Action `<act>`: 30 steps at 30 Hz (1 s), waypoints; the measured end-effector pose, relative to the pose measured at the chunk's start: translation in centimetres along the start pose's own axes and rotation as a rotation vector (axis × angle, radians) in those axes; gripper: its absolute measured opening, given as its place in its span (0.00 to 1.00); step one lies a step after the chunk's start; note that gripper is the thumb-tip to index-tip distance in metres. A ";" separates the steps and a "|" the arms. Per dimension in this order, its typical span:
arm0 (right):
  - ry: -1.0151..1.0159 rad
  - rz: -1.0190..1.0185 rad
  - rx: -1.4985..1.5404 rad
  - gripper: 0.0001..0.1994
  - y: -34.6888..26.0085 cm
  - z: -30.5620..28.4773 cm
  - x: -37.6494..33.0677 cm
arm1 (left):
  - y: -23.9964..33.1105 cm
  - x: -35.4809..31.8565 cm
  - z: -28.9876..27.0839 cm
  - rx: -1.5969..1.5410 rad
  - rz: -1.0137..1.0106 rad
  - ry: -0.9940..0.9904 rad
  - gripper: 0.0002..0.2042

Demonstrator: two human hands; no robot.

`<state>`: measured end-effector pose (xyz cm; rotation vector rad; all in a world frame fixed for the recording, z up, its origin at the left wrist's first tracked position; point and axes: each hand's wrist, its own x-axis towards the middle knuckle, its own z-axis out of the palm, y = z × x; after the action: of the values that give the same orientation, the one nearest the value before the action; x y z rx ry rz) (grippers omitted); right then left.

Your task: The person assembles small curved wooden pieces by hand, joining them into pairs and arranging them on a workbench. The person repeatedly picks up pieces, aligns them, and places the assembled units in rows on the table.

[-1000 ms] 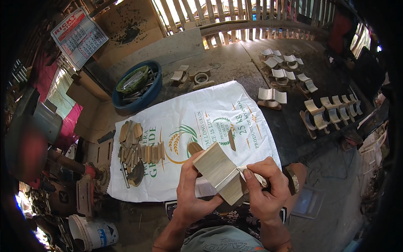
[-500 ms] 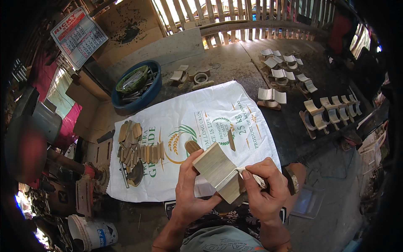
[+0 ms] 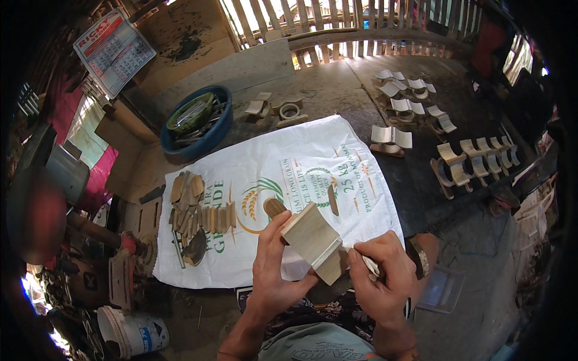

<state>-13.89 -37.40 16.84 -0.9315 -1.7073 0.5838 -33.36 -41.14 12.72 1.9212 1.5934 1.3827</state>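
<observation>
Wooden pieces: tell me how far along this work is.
Done, apparently: assembled curved wooden pieces standing in rows on the floor. In hand: left hand holds a wooden block; right hand works its edge with a small pale piece. Left: loose wood slats piled on the white sack.

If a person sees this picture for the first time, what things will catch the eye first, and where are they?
At the lower middle, the left hand holds a pale wooden piece while the right hand presses something small and pale against its edge. Behind them a white printed sack lies spread on the floor, with a heap of small wooden pieces on its left part. To the upper left stands a blue basin, and rows of curved wooden parts lie at the right.
</observation>
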 end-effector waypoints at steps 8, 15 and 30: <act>-0.097 -0.049 0.227 0.15 -0.5 1.0 -0.9 | -0.2 0.6 0.0 0.055 0.068 0.008 0.48; -0.091 -0.079 0.198 0.17 -0.2 1.7 -0.8 | -0.1 0.6 -0.1 0.045 0.066 0.010 0.48; -0.125 -0.082 0.179 0.17 -0.1 1.5 -0.9 | -0.1 0.8 -0.2 0.055 0.078 0.013 0.48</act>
<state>-15.17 -38.12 15.93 -0.7076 -1.7630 0.7403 -33.66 -40.50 13.09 2.0300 1.5942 1.3980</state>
